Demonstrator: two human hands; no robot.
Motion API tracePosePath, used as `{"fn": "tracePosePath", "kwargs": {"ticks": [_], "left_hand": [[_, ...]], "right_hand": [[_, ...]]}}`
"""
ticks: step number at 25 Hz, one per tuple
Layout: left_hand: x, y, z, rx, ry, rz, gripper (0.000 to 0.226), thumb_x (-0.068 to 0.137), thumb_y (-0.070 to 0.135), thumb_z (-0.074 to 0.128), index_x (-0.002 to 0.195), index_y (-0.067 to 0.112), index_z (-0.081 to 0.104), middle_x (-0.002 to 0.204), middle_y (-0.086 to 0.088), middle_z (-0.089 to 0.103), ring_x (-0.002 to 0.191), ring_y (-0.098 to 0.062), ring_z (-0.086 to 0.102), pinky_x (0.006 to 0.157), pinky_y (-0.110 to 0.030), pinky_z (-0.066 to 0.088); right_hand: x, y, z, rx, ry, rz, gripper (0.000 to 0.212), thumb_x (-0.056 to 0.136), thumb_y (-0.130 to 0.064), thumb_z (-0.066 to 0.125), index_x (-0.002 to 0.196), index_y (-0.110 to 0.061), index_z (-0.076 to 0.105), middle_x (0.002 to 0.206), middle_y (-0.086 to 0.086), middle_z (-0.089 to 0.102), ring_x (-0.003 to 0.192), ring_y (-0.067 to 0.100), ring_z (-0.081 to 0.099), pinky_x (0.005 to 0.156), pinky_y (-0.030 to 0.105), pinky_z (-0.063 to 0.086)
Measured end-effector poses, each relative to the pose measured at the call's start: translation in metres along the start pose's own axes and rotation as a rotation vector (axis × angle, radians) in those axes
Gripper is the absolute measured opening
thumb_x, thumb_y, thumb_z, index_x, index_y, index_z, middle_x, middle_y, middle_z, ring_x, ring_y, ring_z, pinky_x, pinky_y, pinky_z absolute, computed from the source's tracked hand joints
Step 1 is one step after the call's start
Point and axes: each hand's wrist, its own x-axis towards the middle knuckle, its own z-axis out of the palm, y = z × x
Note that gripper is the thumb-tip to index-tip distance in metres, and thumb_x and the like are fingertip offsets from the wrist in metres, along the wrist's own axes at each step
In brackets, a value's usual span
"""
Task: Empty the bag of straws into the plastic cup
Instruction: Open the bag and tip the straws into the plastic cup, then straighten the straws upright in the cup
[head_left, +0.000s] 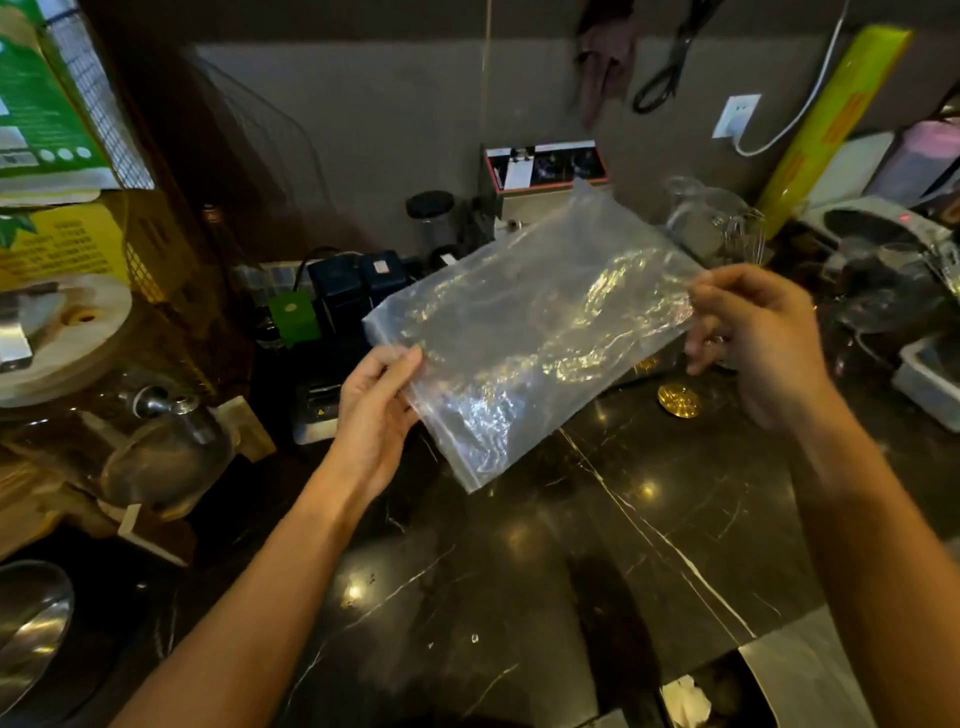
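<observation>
A clear plastic bag (524, 332) is held flat in the air above the dark marble counter (597, 545). It looks crumpled and shiny, and I see no straws inside it. My left hand (376, 410) pinches the bag's lower left edge. At the bag's upper right corner my right hand (753, 332) grips it. No plastic cup with straws can be made out among the clear vessels at the right.
A glass drink dispenser with a metal tap (156, 415) stands at the left. Black boxes and a green tag (291, 317) sit behind the bag. Glass jugs (711, 223) and appliances crowd the back right. A gold round object (678, 400) lies on the counter.
</observation>
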Motion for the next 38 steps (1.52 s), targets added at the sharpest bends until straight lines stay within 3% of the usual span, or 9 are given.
{"fn": "tracePosePath", "kwargs": {"ticks": [4,7,12,15,22,30,33,35,38], "left_hand": [[-0.040,-0.035,-0.014,0.066,0.040,-0.128,0.016,0.079,0.019,0.076,0.084,0.013,0.062,0.088,-0.006,0.068,0.073,-0.015,0.073,0.075,-0.036,0.064],[-0.067,-0.063,-0.020,0.093,0.053,-0.269,0.015,0.079,0.015,0.076,0.087,0.011,0.065,0.089,-0.008,0.072,0.077,-0.019,0.074,0.075,-0.039,0.065],[-0.089,-0.117,-0.011,0.201,0.143,-0.475,0.028,0.079,0.006,0.078,0.100,-0.006,0.064,0.099,-0.022,0.072,0.081,-0.023,0.078,0.067,-0.035,0.065],[-0.089,-0.155,0.006,0.297,0.240,-0.540,0.031,0.086,0.002,0.078,0.107,-0.014,0.060,0.106,-0.035,0.070,0.083,-0.026,0.078,0.066,-0.034,0.064],[-0.050,-0.204,0.079,0.217,0.279,-0.580,0.023,0.090,0.000,0.074,0.085,0.012,0.055,0.086,-0.012,0.064,0.073,-0.019,0.070,0.062,-0.029,0.064],[-0.007,-0.229,0.099,0.326,0.156,-0.727,0.025,0.097,0.012,0.069,0.118,0.001,0.061,0.111,-0.019,0.067,0.097,-0.030,0.072,0.073,-0.028,0.065],[0.000,-0.223,0.086,0.541,0.140,-0.712,0.020,0.097,0.022,0.070,0.111,0.011,0.062,0.105,-0.011,0.070,0.088,-0.024,0.073,0.070,-0.027,0.063],[0.005,-0.213,0.073,0.667,0.213,-0.634,0.014,0.097,0.028,0.069,0.100,0.016,0.064,0.095,-0.007,0.071,0.079,-0.017,0.072,0.068,-0.029,0.060],[0.011,-0.197,0.053,0.676,0.449,-0.426,0.018,0.092,0.030,0.074,0.091,0.022,0.059,0.086,-0.003,0.068,0.079,-0.021,0.071,0.072,-0.038,0.058]], "right_hand": [[-0.038,0.065,-0.010,0.034,-0.081,0.139,0.009,0.101,-0.010,0.063,0.093,-0.011,0.068,0.072,-0.001,0.065,0.055,0.014,0.060,0.046,0.028,0.054],[-0.063,0.111,-0.023,0.057,-0.098,0.239,0.009,0.099,-0.007,0.065,0.097,0.002,0.067,0.076,0.014,0.060,0.057,0.019,0.058,0.046,0.030,0.051],[-0.080,0.178,-0.044,0.001,-0.032,0.475,0.008,0.098,-0.011,0.069,0.090,-0.012,0.072,0.074,0.007,0.066,0.052,0.015,0.056,0.044,0.026,0.044],[-0.075,0.211,-0.053,-0.029,0.055,0.562,0.005,0.097,-0.008,0.069,0.099,-0.004,0.071,0.083,0.016,0.066,0.052,0.015,0.054,0.042,0.024,0.041],[-0.055,0.243,-0.059,0.080,0.071,0.836,0.018,0.095,-0.016,0.072,0.107,-0.003,0.070,0.087,0.013,0.071,0.060,0.016,0.061,0.049,0.026,0.047],[-0.014,0.270,-0.073,-0.127,0.248,0.846,0.013,0.097,-0.008,0.067,0.109,-0.002,0.064,0.094,0.021,0.069,0.066,0.022,0.062,0.057,0.033,0.053],[-0.008,0.274,-0.070,-0.358,0.252,0.868,0.042,0.094,-0.022,0.074,0.126,-0.003,0.055,0.120,0.022,0.066,0.087,0.031,0.071,0.075,0.048,0.063],[-0.008,0.271,-0.058,-0.602,0.267,0.808,0.068,0.091,-0.029,0.078,0.141,-0.001,0.041,0.143,0.026,0.047,0.109,0.047,0.064,0.092,0.058,0.058],[-0.008,0.255,-0.026,-0.717,0.248,0.563,0.064,0.095,-0.028,0.074,0.144,-0.002,0.042,0.146,0.024,0.042,0.111,0.047,0.063,0.091,0.054,0.055]]}}
